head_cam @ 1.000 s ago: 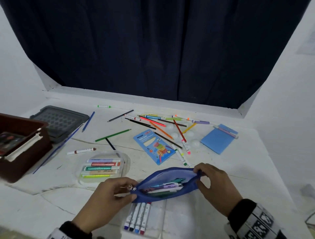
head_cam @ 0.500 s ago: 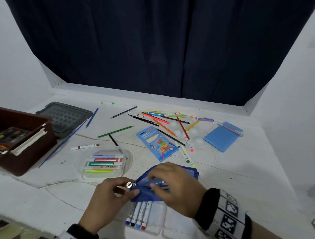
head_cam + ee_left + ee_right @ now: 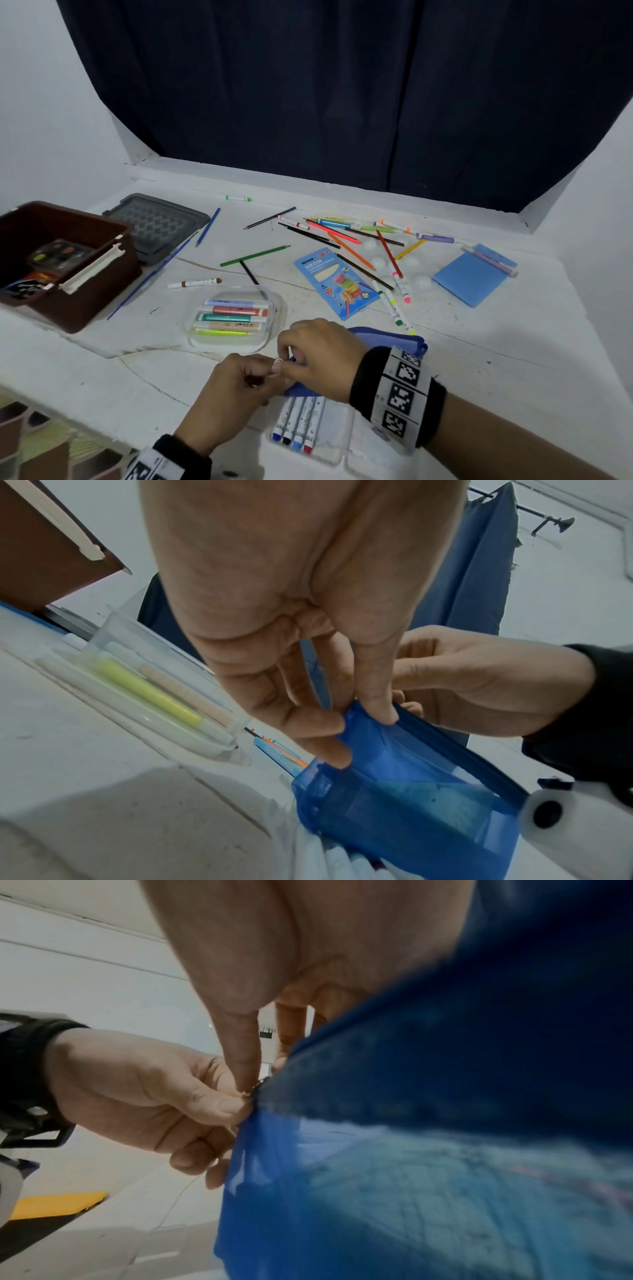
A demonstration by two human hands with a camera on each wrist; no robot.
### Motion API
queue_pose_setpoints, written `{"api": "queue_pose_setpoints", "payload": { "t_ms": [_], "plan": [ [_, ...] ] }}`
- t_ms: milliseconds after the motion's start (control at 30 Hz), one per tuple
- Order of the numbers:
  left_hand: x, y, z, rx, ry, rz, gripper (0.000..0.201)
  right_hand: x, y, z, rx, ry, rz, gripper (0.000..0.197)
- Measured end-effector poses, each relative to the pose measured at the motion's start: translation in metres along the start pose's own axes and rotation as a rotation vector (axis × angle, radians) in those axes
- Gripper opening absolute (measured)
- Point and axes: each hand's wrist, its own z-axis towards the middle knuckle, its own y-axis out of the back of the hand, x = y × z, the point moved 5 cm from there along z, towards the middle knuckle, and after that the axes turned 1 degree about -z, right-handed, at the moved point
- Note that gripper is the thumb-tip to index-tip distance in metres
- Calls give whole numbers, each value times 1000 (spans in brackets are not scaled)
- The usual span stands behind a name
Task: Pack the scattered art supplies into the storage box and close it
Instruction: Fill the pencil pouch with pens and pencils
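A blue zip pouch (image 3: pixel 388 340) lies near the table's front edge, mostly hidden by my hands. My left hand (image 3: pixel 272 370) pinches the pouch's left corner (image 3: pixel 346 723) between thumb and fingers. My right hand (image 3: pixel 291 356) has come across to that same corner, and its thumb and fingers pinch the small zipper pull (image 3: pixel 255 1089). The pouch fabric (image 3: pixel 411 1150) fills the right wrist view. The brown storage box (image 3: pixel 78 301) stands open at the left with paints inside. Its grey lid (image 3: pixel 157 226) lies behind it.
A clear case of markers (image 3: pixel 233 318) sits just left of my hands, and a tray of markers (image 3: pixel 301 428) lies under the pouch. Loose pencils (image 3: pixel 346 236), a neon pencil packet (image 3: pixel 335 281) and a blue notepad (image 3: pixel 469 281) lie farther back.
My right hand left the pouch's right end and crossed to the left end beside my left hand. The gaping pouch mouth is now covered by my hands.
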Motion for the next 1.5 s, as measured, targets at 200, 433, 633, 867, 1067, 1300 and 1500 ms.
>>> {"api": "queue_pose_setpoints", "payload": {
  "t_ms": [200,433,633,867,1067,1300,1500],
  "plan": [
    [-12,6,5,-52,-89,-34,17,10,10,0,-65,59,-196,25],
    [-34,13,8,-152,-208,-70,19,4,36,-8,-152,22,-172,13],
    [-45,12,7,-195,-310,36,20,-42,36,-33,-261,-106,197,18],
    [-45,21,0,-236,-298,15,23,-108,37,-67,-462,-340,124,15],
    [-33,31,-8,-278,-218,-71,22,-135,40,-106,-559,-507,52,17],
    [-18,20,-12,-256,-110,-67,15,-119,26,-107,-393,-409,116,25],
    [-12,8,-13,-136,-47,1,25,-110,14,-73,-80,-274,-100,35]
  ]
}}
